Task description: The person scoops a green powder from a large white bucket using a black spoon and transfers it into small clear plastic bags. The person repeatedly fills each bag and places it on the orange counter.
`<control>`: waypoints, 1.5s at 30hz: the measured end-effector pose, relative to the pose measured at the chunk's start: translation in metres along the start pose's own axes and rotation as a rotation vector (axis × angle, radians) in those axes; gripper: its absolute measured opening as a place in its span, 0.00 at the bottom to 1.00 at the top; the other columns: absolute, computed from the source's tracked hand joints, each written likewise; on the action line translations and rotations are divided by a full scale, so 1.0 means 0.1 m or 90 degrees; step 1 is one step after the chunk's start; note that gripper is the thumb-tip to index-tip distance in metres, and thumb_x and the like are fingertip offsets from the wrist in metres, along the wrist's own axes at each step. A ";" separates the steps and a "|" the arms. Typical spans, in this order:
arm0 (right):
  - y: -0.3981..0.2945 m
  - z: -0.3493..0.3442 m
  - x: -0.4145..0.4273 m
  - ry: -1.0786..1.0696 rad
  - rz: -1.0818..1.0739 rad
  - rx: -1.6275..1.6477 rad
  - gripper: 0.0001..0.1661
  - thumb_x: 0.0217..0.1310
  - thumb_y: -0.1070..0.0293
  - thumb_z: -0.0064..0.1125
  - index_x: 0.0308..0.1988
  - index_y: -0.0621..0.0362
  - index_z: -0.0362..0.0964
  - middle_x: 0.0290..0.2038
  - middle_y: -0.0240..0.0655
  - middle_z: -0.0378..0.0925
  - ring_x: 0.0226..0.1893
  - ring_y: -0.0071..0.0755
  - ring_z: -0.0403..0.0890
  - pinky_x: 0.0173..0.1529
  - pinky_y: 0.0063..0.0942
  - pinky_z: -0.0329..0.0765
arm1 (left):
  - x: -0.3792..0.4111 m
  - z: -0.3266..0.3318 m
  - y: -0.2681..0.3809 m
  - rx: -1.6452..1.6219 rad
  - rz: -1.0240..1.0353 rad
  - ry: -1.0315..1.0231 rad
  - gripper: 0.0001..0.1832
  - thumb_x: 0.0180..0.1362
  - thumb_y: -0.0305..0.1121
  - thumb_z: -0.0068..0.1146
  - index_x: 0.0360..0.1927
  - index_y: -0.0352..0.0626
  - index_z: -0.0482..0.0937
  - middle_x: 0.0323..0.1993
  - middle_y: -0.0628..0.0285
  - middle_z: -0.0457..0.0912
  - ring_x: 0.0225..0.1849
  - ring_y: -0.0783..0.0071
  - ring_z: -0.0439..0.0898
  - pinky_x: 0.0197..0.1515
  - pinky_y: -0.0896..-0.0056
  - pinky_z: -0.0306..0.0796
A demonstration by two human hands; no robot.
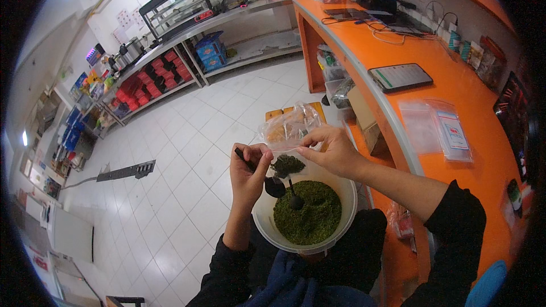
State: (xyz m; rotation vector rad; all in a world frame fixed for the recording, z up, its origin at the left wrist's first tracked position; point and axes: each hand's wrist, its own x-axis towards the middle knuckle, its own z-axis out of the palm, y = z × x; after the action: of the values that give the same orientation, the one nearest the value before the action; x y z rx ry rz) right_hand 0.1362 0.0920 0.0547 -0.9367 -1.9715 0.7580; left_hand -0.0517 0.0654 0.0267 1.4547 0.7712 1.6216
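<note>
Between finger and thumb, my right hand (328,147) pinches the top edge of a small clear zip bag (285,148) on its right side. My left hand (251,170) grips the bag's left edge along with a black plastic spoon (274,187), whose bowl hangs below the fingers. Crumbled green dried herb (288,166) lies in the bag. Beneath both hands, a translucent plastic tub (350,215) rests at my lap, partly filled with loose green herb (313,221). A small black scoop (295,201) sits on that herb.
Past the tub, a clear plastic bag (294,123) with filled packets lies on a wooden stool (316,108). The orange counter (477,183) on my right carries a phone (400,77), empty zip bags (420,128) and a labelled bag (454,134). A power strip (126,171) lies on the tiled floor.
</note>
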 end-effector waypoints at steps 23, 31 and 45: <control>0.04 0.04 0.00 0.008 -0.140 0.046 0.07 0.40 0.68 0.56 0.23 0.60 0.70 0.17 0.37 0.70 0.19 0.33 0.71 0.25 0.26 0.67 | -0.04 0.25 -0.01 0.086 -0.046 -0.058 0.16 0.50 0.20 0.48 0.29 0.44 0.52 0.28 0.64 0.68 0.32 0.84 0.67 0.37 0.84 0.62; -0.04 -0.19 0.07 -0.001 -0.110 -0.125 0.11 0.42 0.66 0.56 0.26 0.63 0.73 0.21 0.40 0.73 0.24 0.33 0.74 0.30 0.27 0.69 | 0.34 0.29 -0.08 0.217 -0.008 -0.157 0.16 0.45 0.23 0.52 0.24 0.42 0.54 0.24 0.64 0.68 0.29 0.83 0.65 0.34 0.82 0.63; 0.24 -0.34 0.18 0.106 0.130 -0.260 0.29 0.42 0.54 0.58 0.44 0.59 0.64 0.40 0.41 0.70 0.44 0.41 0.70 0.48 0.33 0.64 | 1.24 0.03 -0.85 0.570 0.210 0.008 0.11 0.51 0.33 0.50 0.27 0.34 0.68 0.28 0.50 0.72 0.29 0.56 0.70 0.35 0.63 0.63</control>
State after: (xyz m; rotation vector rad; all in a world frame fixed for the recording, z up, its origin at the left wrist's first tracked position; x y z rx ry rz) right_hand 0.1657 0.1256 0.0601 -1.4109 -1.9365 0.3730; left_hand -0.0359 0.2144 0.0156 2.2836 1.4352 1.5846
